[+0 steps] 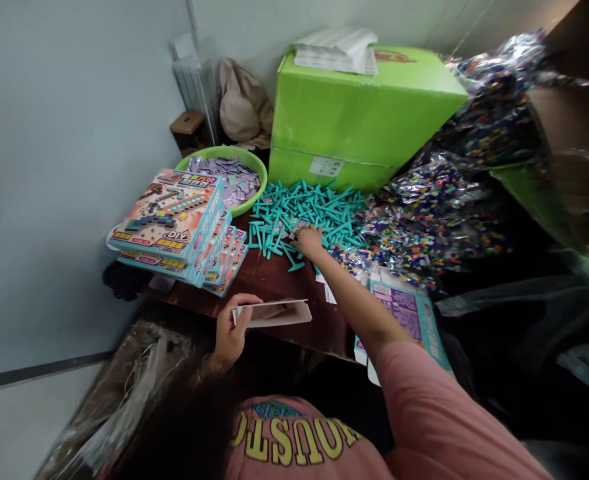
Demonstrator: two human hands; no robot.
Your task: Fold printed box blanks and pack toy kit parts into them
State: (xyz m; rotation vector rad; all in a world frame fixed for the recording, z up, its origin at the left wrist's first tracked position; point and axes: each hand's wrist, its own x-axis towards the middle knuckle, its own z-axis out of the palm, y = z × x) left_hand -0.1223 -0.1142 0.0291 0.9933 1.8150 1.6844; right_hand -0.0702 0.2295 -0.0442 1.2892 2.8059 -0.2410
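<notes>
My left hand (231, 337) grips a small open carton (279, 315) by its left end, thumb inside and fingers outside. The carton's opening faces up, showing a pale interior; what lies in it is unclear. My right hand (309, 241) reaches into a heap of teal plastic T-shaped sticks (319, 207). At its fingertips shows a small purplish sachet (290, 235), apparently pinched, partly covered by the fingers. Under my right forearm lies a flattened teal and purple box (407, 313), beside some white paper (327, 291).
Stacked printed DIY boxes (167, 213) stand at left, before a green basket (260, 175) of purple sachets (229, 177). A big green carton (344, 113) rises behind the sticks. Clear bags of colourful beads (434, 207) pile up on the right. The table edge (194, 303) is near me.
</notes>
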